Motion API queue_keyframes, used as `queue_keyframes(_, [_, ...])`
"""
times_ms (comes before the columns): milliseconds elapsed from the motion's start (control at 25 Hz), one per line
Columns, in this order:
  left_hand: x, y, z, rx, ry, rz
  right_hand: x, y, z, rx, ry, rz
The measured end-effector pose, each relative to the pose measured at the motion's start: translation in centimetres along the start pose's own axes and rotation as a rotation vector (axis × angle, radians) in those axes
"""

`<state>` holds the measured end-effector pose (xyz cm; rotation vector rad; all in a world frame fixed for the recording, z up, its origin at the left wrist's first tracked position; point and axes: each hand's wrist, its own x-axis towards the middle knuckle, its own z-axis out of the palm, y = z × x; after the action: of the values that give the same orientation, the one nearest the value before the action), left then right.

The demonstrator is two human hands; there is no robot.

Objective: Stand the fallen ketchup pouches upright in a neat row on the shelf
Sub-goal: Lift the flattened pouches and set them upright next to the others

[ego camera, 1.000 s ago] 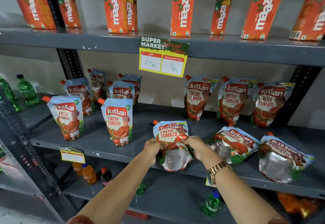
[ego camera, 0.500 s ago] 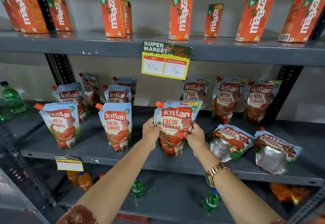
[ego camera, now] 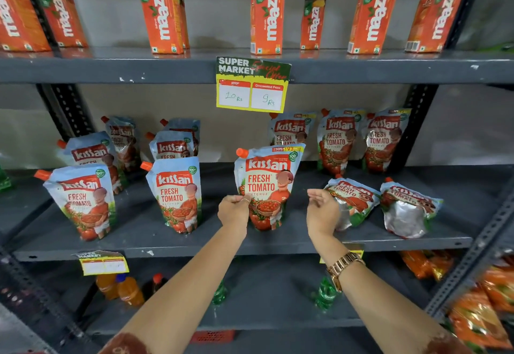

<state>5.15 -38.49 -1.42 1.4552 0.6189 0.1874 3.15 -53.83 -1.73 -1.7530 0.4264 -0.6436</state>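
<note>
A Kissan ketchup pouch (ego camera: 268, 184) stands upright at the middle of the grey shelf (ego camera: 194, 249), in line with two upright front pouches (ego camera: 80, 200) (ego camera: 175, 192) to its left. My left hand (ego camera: 235, 210) has curled fingers touching the pouch's lower left edge. My right hand (ego camera: 322, 210) is off the pouch to its right, fingers apart and empty. Two pouches lie fallen on the right: one (ego camera: 351, 200) just beyond my right hand, another (ego camera: 409, 209) further right.
More upright pouches stand at the back left (ego camera: 172, 145) and back right (ego camera: 339, 142). Maaza cartons (ego camera: 267, 17) line the shelf above, with a price tag (ego camera: 251, 95) hanging from its edge. Bottles (ego camera: 128, 289) stand on the shelf below.
The pouch went from lying tilted in both hands to standing upright on the shelf. My right hand has let go and moved right; my left hand has slipped to the pouch's lower edge.
</note>
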Motion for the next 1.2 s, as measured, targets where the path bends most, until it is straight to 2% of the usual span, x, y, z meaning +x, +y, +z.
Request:
queue_keyframes(240, [-2.6, -0.8, 1.8, 0.028, -0.140, 0.004, -0.4, 1.0, -3.6, 0.009, 0.207, 0.008])
queue_keyframes(560, [-5.3, -1.1, 7.7, 0.129, -0.308, 0.053, 3.2, 3.5, -7.6, 0.007, 0.220, 0.148])
queue_keyframes(720, [-5.6, -1.5, 12.1, 0.203, -0.239, 0.157, 6.5, 5.6, -8.0, -0.081, 0.010, 0.424])
queue_keyframes(840, [-5.7, -1.8, 15.2, 0.274, -0.176, 0.183, 8.4, 6.0, -8.6, 0.079, -0.135, 0.563])
queue_keyframes(960, [-5.2, -2.4, 17.7, 0.382, -0.233, 0.079, 9.3, 6.3, -9.1, 0.168, -0.262, 0.615])
queue_keyframes(1200, [-4.5, -1.1, 18.6, 0.395, -0.385, -0.126, 11.7, 7.6, -9.7, 0.144, -0.490, 0.615])
